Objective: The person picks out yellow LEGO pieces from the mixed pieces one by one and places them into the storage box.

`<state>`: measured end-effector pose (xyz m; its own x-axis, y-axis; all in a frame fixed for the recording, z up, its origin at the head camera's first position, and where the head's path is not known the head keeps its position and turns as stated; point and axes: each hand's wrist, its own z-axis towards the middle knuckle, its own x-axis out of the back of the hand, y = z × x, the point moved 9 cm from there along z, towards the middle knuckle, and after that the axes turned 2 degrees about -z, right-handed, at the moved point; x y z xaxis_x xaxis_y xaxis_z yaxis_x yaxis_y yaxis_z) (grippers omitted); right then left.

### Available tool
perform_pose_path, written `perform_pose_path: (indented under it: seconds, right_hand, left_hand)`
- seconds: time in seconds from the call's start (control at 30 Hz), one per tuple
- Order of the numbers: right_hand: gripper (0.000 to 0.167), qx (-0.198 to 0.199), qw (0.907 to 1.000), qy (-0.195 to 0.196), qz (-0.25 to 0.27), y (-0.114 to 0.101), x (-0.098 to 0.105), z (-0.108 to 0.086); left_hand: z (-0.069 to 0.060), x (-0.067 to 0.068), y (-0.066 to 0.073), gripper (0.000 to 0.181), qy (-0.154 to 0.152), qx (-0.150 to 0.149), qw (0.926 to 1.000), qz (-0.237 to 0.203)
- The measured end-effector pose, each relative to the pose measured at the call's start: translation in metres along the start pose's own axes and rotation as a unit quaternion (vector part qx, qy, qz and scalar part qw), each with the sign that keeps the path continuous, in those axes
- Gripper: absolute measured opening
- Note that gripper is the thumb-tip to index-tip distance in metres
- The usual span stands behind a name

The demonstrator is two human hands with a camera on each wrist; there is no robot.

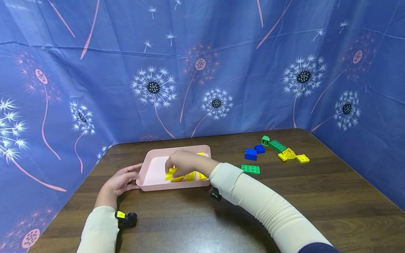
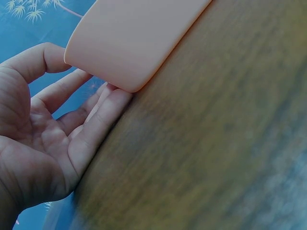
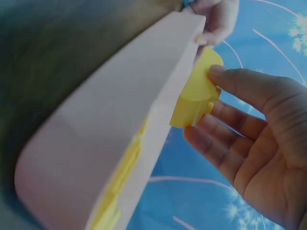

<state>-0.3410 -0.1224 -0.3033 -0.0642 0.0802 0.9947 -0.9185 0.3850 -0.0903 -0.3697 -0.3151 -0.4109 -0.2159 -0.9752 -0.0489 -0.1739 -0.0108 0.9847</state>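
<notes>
A shallow pink tray [image 1: 152,189] lies on the table with several yellow toy bricks [image 1: 201,175] in its right part. My left hand [image 1: 121,181] is at the tray's left end, its extended fingers touching the outer wall near the corner. In the left wrist view that hand [image 2: 53,115] has its palm apart from the tray. My right hand [image 1: 183,163] reaches over the tray and pinches a yellow toy brick [image 1: 171,174]. The right wrist view shows this brick, rounded on one side, between the thumb [image 3: 240,84] and fingers, beyond the tray wall.
To the tray's right, a green brick [image 1: 250,169] lies alone. Behind it are two blue bricks [image 1: 251,154], two green bricks [image 1: 277,146] and several yellow bricks [image 1: 302,158]. A blue dandelion-print cloth [image 1: 246,70] hangs behind the wooden table [image 1: 177,218].
</notes>
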Motion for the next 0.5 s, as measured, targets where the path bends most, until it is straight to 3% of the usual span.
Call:
perform_pose_path:
  seconds: [0.27,0.5]
  right_hand:
    - [0.022,-0.009,1.0000,-0.001,0.001,-0.014,-0.014,0.023]
    - [0.022,-0.046,0.9988,-0.012,0.009,-0.007,-0.025,0.033]
  left_hand:
    - [0.000,0.001,0.000,0.064,0.007,0.003,0.9999,0.010]
    - [0.001,0.000,-0.001,0.064,0.005,0.005,0.9999,0.013]
